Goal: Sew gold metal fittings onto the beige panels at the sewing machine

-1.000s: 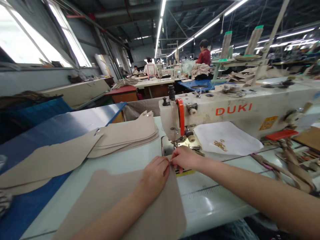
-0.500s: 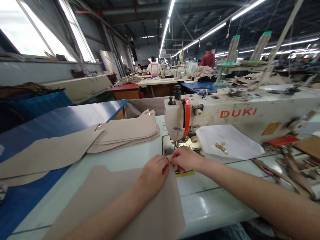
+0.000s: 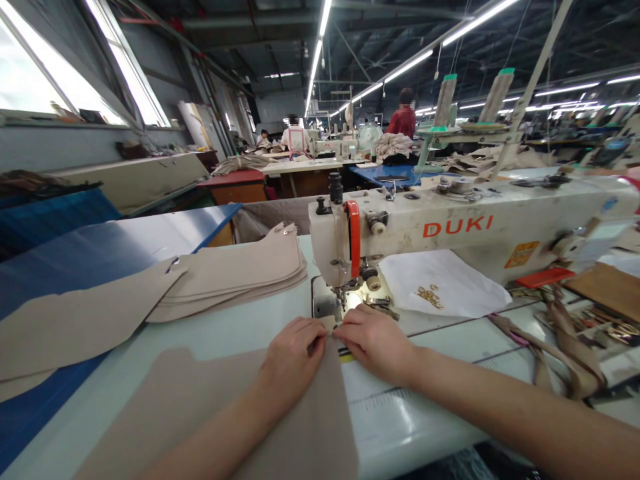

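A beige fabric panel [image 3: 220,400] lies flat on the pale sewing table, its narrow upper end reaching towards the sewing machine [image 3: 330,250]. My left hand [image 3: 293,357] rests on this panel, thumb and fingers pinched on its upper end. From the other side my right hand [image 3: 375,343] meets it, fingertips closed at the panel's edge; any small thing between them is hidden. Both hands are just in front of the lit presser foot area [image 3: 353,300]. A pale fabric tip shows between the two hands.
A stack of beige panels [image 3: 235,273] lies at the back left, with more panels [image 3: 85,313] over a blue surface. Gold-coloured metal pieces [image 3: 431,297] sit on a white cloth [image 3: 465,293] beneath the machine arm. Straps [image 3: 565,353] and a tray lie right. Other people work far behind.
My hands and the panel's end have come slightly back from the needle area, towards me. The right hand has turned flatter. The view has shifted a little to the right.
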`<state>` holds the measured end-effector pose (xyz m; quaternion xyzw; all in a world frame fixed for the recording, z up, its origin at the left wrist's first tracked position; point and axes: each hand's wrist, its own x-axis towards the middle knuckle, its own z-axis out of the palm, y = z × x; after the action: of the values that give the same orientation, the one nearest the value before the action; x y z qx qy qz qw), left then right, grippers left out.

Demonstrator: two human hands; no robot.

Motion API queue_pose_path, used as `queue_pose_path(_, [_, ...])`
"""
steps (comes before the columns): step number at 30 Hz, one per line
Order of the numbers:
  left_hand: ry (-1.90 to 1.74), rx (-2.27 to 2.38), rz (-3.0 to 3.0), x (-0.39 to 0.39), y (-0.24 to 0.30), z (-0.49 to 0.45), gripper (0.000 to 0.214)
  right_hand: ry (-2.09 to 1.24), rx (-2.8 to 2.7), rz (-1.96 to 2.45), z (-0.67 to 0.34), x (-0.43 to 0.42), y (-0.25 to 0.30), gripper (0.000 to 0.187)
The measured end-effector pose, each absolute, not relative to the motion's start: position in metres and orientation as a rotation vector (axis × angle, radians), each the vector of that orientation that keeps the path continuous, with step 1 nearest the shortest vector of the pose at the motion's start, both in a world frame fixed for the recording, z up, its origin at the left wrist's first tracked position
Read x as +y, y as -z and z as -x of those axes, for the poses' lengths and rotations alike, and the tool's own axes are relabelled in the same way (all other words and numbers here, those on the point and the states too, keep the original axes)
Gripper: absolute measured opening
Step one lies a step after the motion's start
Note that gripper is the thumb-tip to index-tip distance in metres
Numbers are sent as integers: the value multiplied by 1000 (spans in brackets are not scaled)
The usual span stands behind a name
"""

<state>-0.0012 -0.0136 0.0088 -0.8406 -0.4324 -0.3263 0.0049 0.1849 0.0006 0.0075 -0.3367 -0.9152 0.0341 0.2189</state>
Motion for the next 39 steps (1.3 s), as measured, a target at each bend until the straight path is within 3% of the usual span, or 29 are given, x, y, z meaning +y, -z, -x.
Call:
queue_pose_path(20, [1045,-1267,2676,-9,-7,1,16,8,-2593,843,-186,5,-3,16])
queue_pose_path(31, [1028,-1219,2669,-9,-6,2,16,146,-2828,546,-209,-18,-23,14])
queue_pose_path(39, [918,-1225,2695,-8,-9,3,17,195,-2635,559,-191,-10,-6,19])
